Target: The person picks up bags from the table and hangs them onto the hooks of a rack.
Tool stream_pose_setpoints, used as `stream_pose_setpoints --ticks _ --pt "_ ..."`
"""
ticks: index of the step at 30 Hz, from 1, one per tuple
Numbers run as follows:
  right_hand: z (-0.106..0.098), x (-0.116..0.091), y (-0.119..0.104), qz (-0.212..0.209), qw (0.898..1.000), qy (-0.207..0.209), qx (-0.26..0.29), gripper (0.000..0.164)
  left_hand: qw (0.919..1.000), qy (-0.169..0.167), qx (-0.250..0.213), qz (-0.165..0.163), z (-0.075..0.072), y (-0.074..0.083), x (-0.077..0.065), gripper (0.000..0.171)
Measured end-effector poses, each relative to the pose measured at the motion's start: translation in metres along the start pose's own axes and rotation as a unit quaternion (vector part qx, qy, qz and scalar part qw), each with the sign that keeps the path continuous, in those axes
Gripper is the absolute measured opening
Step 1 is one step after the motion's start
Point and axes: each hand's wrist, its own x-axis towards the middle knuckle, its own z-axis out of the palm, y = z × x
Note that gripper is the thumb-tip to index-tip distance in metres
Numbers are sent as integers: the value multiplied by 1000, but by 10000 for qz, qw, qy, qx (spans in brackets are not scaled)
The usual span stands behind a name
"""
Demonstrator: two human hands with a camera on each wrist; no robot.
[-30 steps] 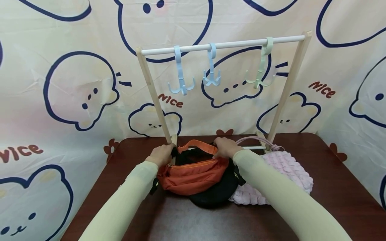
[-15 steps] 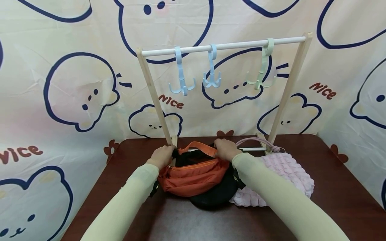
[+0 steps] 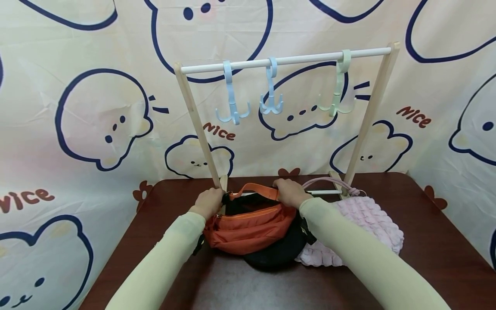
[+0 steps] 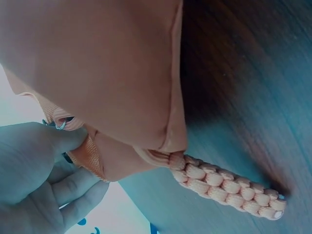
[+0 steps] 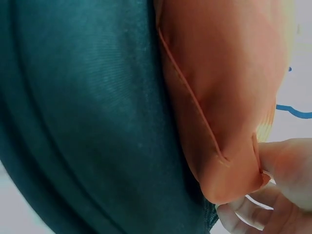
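An orange waist bag (image 3: 248, 234) lies on the table with its zipper facing up and its orange strap (image 3: 253, 188) arched behind. My left hand (image 3: 209, 201) is at its left end; in the left wrist view, the thumb and fingers pinch webbing there, near a braided cord (image 4: 229, 190). At the right end my right hand (image 3: 290, 193) grips the bag's corner, thumb on one side and fingers on the other in the right wrist view. A black, rounded fabric thing (image 3: 271, 259) lies under the bag's right side. It fills much of the right wrist view.
To the right sits a pink puffy woven bag (image 3: 370, 221), partly behind my right sleeve. A wooden rack with a white top bar (image 3: 310, 58) stands behind. From it hang two blue hooks (image 3: 231, 92) and a green hook (image 3: 339, 86). Patterned cloth backs the brown table (image 3: 434, 241).
My right hand has closed in on the bag's right end, its thumb now tucked against it. That end has lifted slightly. My left hand stays at the left end.
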Motion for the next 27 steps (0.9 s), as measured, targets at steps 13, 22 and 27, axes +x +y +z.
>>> stream_pose_setpoints --ticks 13,22,27 --pt "0 2 3 70 9996 -69 271 20 9994 286 199 -14 4 4 3 11" --pt "-1 2 3 44 9986 -129 517 26 9974 554 462 53 6 10 3 11" --pt "-4 2 3 -84 9967 -313 746 27 9974 529 495 32 7 8 1 10"
